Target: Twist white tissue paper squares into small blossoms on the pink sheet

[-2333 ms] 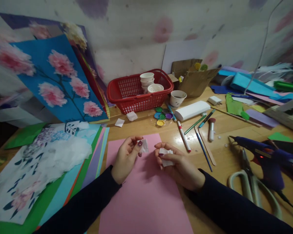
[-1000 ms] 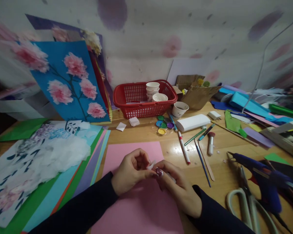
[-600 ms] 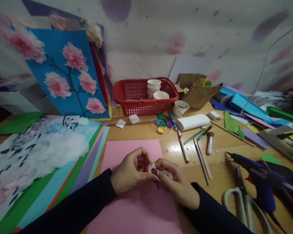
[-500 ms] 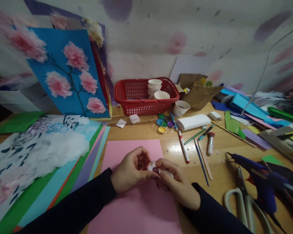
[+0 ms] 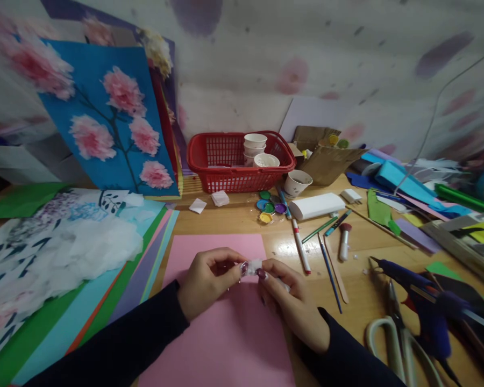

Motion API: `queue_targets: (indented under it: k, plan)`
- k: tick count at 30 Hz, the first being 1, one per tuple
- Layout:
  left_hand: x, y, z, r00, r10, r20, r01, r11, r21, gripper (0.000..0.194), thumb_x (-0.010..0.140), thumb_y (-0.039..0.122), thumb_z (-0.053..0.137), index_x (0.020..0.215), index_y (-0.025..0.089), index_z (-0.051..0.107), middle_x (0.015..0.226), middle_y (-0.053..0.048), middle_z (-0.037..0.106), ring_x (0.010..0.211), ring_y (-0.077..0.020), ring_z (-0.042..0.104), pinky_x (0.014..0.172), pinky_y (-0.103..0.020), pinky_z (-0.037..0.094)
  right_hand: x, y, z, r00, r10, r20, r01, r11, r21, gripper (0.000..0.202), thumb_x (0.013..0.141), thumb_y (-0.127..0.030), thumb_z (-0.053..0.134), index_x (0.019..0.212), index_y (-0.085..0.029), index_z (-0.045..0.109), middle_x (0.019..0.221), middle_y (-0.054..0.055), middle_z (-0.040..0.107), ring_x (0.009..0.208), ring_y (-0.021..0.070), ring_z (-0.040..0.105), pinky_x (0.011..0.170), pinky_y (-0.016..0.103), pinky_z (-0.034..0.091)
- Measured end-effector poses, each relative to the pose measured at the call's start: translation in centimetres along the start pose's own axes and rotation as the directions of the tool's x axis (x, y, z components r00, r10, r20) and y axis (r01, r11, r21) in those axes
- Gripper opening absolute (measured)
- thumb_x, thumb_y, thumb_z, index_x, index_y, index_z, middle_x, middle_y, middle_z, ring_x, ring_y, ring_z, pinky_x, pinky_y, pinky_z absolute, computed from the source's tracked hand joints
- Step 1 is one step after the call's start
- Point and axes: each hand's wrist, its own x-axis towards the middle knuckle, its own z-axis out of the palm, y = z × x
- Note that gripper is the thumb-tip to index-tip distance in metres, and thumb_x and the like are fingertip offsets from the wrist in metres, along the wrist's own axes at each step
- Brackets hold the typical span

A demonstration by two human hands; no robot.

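Between my hands is a small crumpled piece of white tissue paper (image 5: 253, 266). My left hand (image 5: 210, 282) pinches its left end with thumb and fingers. The right side is gripped by my right hand (image 5: 294, 303), its thumb pressed on the paper. Another whitish bit (image 5: 284, 285) shows at the right hand's curled fingers; I cannot make out what it is. Both hands are above a pink sheet of paper (image 5: 221, 349). Two small stacks of white paper squares, a left stack (image 5: 197, 205) and a right stack (image 5: 220, 198), lie beyond the sheet.
A red basket (image 5: 242, 180) with paper cups stands at the back. Right of the sheet lie a red-capped marker (image 5: 301, 246), a paintbrush (image 5: 329, 274), scissors (image 5: 395, 344) and a glue gun (image 5: 423, 301). Coloured sheets (image 5: 116, 306) and a blue flower picture (image 5: 121, 115) are at left.
My left hand has moved slightly left and turned, so its fingertips are farther from the right hand's. The white tissue paper now shows more openly between both thumbs.
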Motion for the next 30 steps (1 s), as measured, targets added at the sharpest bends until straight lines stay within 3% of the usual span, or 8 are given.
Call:
queue_targets:
  k: [7, 12, 21, 25, 30]
  plan:
    - [0.2, 0.0, -0.2, 0.997, -0.034, -0.073, 0.025, 0.992, -0.121, 0.014, 0.070, 0.024, 0.064, 0.078, 0.011, 0.064, 0.060, 0.001, 0.061, 0.053, -0.0083, 0.055, 0.053, -0.019, 0.045, 0.0, 0.0, 0.1, 0.998, 0.027, -0.050, -0.027, 1.000, -0.011, 0.025, 0.087, -0.040, 0.055, 0.080, -0.017, 0.056, 0.050, -0.007, 0.045, 0.041, 0.0048, 0.033, 0.042, 0.019, 0.025]
    - [0.5, 0.0, -0.1, 0.996, -0.059, -0.068, 0.046, 0.982, -0.186, 0.019, 0.063, 0.022, 0.071, 0.076, 0.012, 0.061, 0.067, -0.001, 0.064, 0.054, -0.0081, 0.055, 0.053, -0.020, 0.045, 0.0, 0.3, -0.1, 0.997, 0.033, -0.076, -0.034, 0.999, -0.011, 0.022, 0.087, -0.038, 0.054, 0.080, -0.017, 0.056, 0.048, -0.008, 0.043, 0.042, 0.0051, 0.034, 0.042, 0.019, 0.025]
    - [0.8, -1.0, -0.1, 0.990, 0.016, -0.142, -0.033, 0.993, -0.117, 0.034, 0.055, 0.019, 0.078, 0.085, 0.014, 0.064, 0.068, 0.003, 0.056, 0.062, -0.0083, 0.051, 0.056, -0.019, 0.040, 0.1, 0.2, 0.1, 0.996, 0.044, -0.083, -0.044, 0.999, 0.004, 0.023, 0.085, -0.038, 0.055, 0.076, -0.017, 0.055, 0.047, -0.008, 0.043, 0.041, 0.0054, 0.034, 0.042, 0.019, 0.026]
    - [0.8, -0.7, -0.1, 0.992, -0.028, -0.119, 0.015, 0.995, -0.103, 0.024, 0.056, 0.022, 0.078, 0.069, 0.013, 0.061, 0.062, 0.003, 0.054, 0.058, -0.0076, 0.049, 0.054, -0.019, 0.039, 0.4, -0.1, 0.3, 0.989, 0.020, -0.144, 0.003, 0.988, 0.157, 0.020, 0.084, -0.037, 0.057, 0.077, -0.018, 0.055, 0.046, -0.008, 0.042, 0.042, 0.0063, 0.033, 0.042, 0.020, 0.024]
    - [0.7, -0.2, -0.2, 0.990, -0.053, -0.132, 0.030, 0.985, -0.170, 0.031, 0.058, 0.025, 0.077, 0.060, 0.014, 0.048, 0.052, 0.008, 0.046, 0.046, -0.0028, 0.039, 0.043, -0.015, 0.031, 0.9, -1.1, 0.1, 0.951, 0.090, -0.296, 0.038, 0.916, 0.399, 0.016, 0.075, -0.031, 0.064, 0.079, -0.021, 0.053, 0.047, -0.008, 0.043, 0.041, 0.0065, 0.033, 0.040, 0.020, 0.022]
